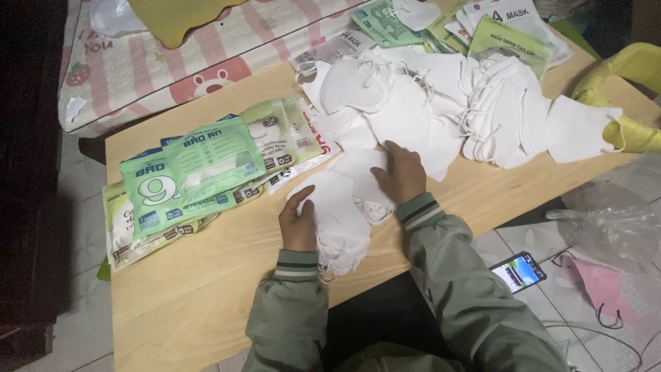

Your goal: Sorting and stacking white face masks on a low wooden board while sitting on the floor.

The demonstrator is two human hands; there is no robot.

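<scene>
On a low wooden table (206,275) lies a small stack of white face masks (341,207) near the front edge. My left hand (297,222) grips the stack's left side, thumb over its top. My right hand (401,173) rests flat on the stack's upper right part, fingers spread on the cloth. Both arms wear grey-green sleeves with striped cuffs. Behind my hands spreads a large loose heap of white masks (441,103) with ear loops.
Green and white mask packets (186,176) lie stacked at the left. More packets (482,31) lie at the far edge. A yellow bag (630,76) is at the right. On the floor lie a lit phone (518,271), a pink mask (600,286) and clear plastic (613,220).
</scene>
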